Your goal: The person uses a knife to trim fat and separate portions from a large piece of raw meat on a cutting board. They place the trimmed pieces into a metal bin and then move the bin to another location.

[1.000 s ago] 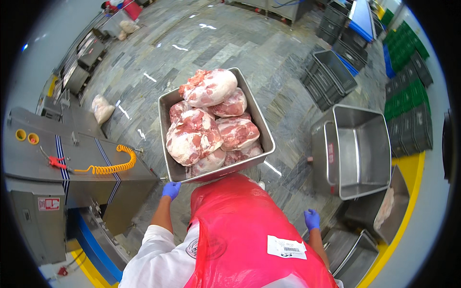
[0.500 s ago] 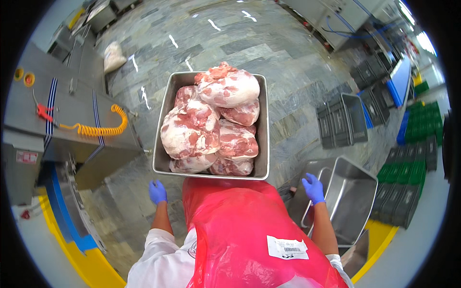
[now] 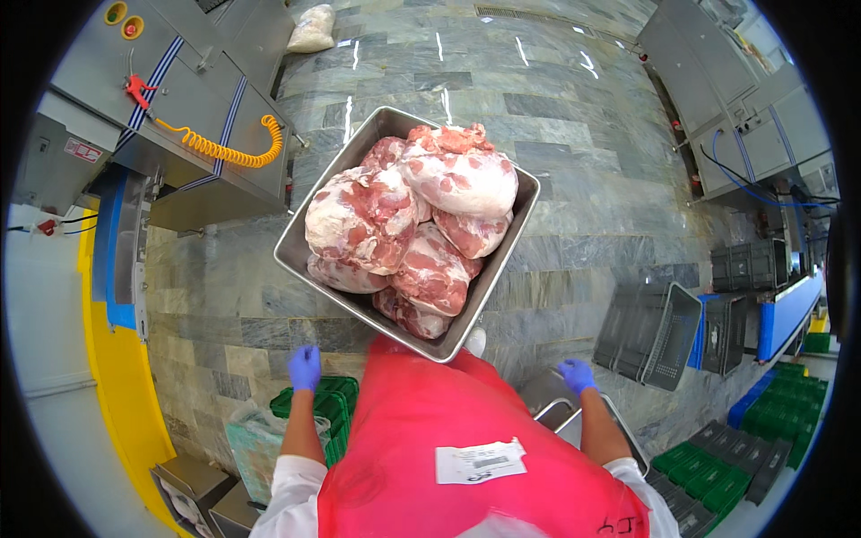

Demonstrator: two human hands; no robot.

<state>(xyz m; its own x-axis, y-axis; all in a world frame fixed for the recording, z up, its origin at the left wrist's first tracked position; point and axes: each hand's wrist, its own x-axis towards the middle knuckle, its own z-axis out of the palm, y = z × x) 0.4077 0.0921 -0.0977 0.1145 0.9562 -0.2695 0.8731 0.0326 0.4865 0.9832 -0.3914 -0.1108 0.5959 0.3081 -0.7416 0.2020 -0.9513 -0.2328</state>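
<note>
A square steel tub (image 3: 296,254) sits in front of me, its corners turned toward me and away. It is heaped with several large chunks of raw meat (image 3: 363,220), red with white fat. What carries the tub is hidden. My left hand (image 3: 305,366), in a blue-purple glove, hangs left of my red apron, apart from the tub, fingers loosely extended and holding nothing. On the other side, my right hand (image 3: 577,375), gloved alike, is empty too, fingers partly spread. It hovers over the edge of a steel bin (image 3: 567,421) that my arm partly covers.
Green crates (image 3: 334,408) and a plastic-wrapped bundle (image 3: 260,439) stand beside my left arm. Grey crates (image 3: 650,336) are on the right, with stacked crates (image 3: 717,480) lower down. A steel machine (image 3: 193,99) with a coiled yellow hose (image 3: 238,157) stands left. A white bag (image 3: 312,29) lies far off.
My view has swung round, and the surroundings have shifted. The meat tub now appears rotated clockwise. Green crates have come into view at my left. Both hands remain empty and apart from the tub.
</note>
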